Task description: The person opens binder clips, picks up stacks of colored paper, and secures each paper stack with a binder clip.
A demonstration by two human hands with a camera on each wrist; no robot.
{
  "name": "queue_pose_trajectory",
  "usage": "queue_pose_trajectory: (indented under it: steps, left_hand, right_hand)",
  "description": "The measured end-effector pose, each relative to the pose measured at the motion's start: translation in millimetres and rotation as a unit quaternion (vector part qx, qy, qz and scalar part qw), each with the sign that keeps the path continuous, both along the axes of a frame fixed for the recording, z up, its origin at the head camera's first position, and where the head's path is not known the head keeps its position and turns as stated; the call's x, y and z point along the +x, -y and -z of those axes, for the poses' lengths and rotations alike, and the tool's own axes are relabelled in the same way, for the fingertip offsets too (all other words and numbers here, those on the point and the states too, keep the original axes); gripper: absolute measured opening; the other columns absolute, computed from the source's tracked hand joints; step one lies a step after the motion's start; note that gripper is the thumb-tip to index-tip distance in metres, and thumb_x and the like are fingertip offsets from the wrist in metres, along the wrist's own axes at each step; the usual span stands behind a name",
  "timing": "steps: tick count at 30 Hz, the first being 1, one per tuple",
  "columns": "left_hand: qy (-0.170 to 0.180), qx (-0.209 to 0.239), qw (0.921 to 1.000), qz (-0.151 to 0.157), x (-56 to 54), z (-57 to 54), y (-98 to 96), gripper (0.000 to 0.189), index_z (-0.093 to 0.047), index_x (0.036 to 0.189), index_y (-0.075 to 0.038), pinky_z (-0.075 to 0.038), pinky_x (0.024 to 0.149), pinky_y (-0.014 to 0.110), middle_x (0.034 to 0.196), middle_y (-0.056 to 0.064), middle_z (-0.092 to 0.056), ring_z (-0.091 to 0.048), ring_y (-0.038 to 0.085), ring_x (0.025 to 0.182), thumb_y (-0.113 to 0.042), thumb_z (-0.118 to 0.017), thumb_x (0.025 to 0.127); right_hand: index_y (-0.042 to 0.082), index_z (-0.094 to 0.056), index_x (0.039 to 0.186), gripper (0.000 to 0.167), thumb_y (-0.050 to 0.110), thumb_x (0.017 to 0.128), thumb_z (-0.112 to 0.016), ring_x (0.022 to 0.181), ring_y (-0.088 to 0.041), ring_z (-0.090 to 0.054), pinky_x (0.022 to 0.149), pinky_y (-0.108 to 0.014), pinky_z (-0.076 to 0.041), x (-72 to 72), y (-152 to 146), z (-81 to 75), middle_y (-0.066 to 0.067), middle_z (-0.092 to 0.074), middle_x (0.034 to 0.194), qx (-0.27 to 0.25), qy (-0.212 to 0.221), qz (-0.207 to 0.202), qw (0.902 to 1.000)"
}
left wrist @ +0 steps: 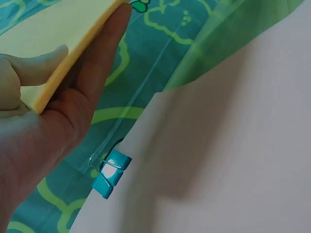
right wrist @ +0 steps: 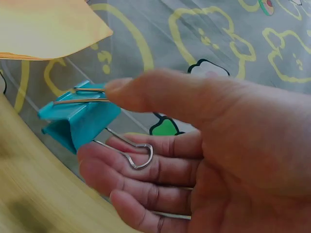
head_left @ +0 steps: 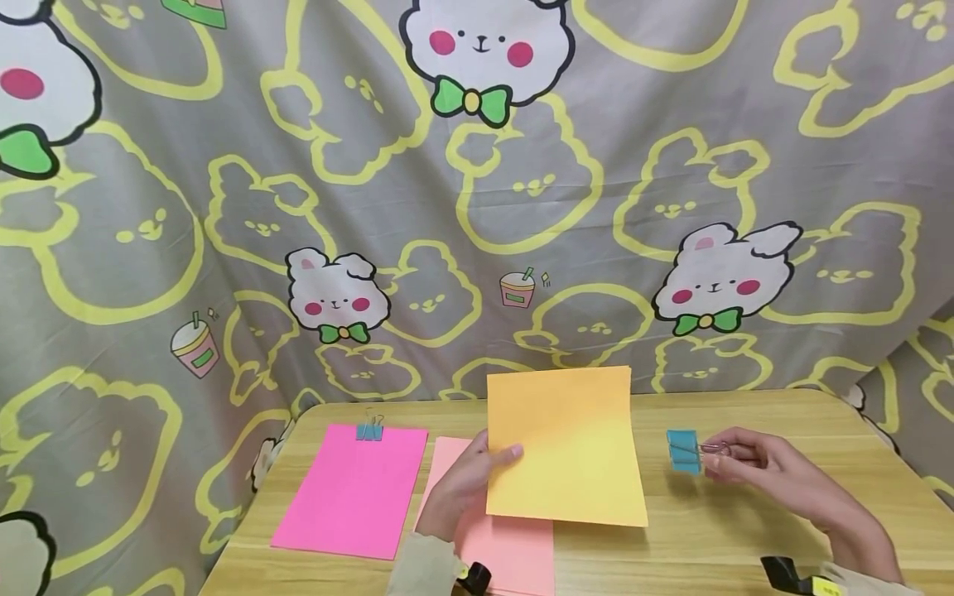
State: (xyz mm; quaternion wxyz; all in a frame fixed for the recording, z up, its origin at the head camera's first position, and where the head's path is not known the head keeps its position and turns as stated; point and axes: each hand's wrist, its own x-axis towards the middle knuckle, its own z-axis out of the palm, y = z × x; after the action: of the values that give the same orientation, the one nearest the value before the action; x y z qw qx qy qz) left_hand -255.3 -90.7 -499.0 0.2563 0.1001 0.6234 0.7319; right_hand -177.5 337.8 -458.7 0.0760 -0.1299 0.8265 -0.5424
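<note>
My left hand [head_left: 460, 487] pinches a stack of orange-yellow paper [head_left: 570, 447] by its left edge, tilted up above the table. In the left wrist view, the thumb lies on one face of the stack [left wrist: 77, 63] and the fingers lie behind it. To the right, apart from the paper, my right hand [head_left: 782, 476] holds a teal binder clip [head_left: 682, 452] by its wire handles. In the right wrist view, the thumb presses the upper handle and the fingers lie under the lower one; the mouth of the clip [right wrist: 80, 116] points away from the palm.
Bright pink paper [head_left: 350, 492] lies at the left, with another teal binder clip [head_left: 369, 432] on its top edge. Light pink paper [head_left: 514, 555] lies partly under the left hand and the raised stack. A patterned curtain [head_left: 462, 207] hangs behind the wooden table [head_left: 745, 546].
</note>
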Motion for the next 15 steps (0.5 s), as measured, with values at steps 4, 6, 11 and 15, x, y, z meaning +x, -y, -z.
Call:
queue_pose_trajectory:
  steps: [4,6,11,15]
  left_hand:
    - [-0.003,-0.001,1.0,0.008,0.9,-0.3,1.5,0.041,-0.053,0.135,-0.008,-0.059,0.083,0.04,0.112,0.012,-0.07,-0.071,0.025,0.096,-0.02,-0.069,0.099]
    - [-0.007,0.0,0.9999,0.012,1.1,-0.5,1.9,0.038,-0.054,0.132,-0.007,-0.058,0.083,0.04,0.112,0.01,-0.07,-0.07,0.024,0.098,-0.018,-0.069,0.099]
    - [-0.016,0.01,0.9995,0.026,0.5,-1.4,2.0,0.033,-0.054,0.129,-0.008,-0.058,0.085,0.04,0.113,0.008,-0.069,-0.069,0.023,0.1,-0.017,-0.067,0.1]
    - [-0.025,0.002,0.9992,0.03,1.0,-3.2,1.6,0.037,-0.054,0.132,-0.008,-0.056,0.09,0.039,0.115,0.007,-0.069,-0.068,0.023,0.103,-0.018,-0.068,0.099]
  right_hand:
    - [-0.013,-0.055,0.127,0.032,0.012,0.107,-0.055,0.096,-0.025,-0.072,0.083,-0.03,-0.058,-0.2,2.7,2.1,-0.014,-0.073,0.105,-0.023,0.003,-0.003,0.9997]
    - [-0.014,-0.055,0.127,0.031,0.011,0.108,-0.052,0.097,-0.028,-0.072,0.085,-0.033,-0.058,-1.2,3.7,3.5,-0.018,-0.073,0.106,-0.04,0.007,-0.017,0.999]
    - [-0.015,-0.056,0.125,0.028,0.006,0.109,-0.046,0.097,-0.035,-0.07,0.087,-0.039,-0.058,-4.6,4.6,7.6,-0.03,-0.069,0.108,-0.08,0.009,-0.065,0.9946]
    - [-0.015,-0.055,0.125,0.027,0.002,0.108,-0.043,0.097,-0.035,-0.07,0.087,-0.04,-0.058,-6.1,2.7,10.2,-0.034,-0.067,0.108,-0.1,0.0,-0.097,0.9903]
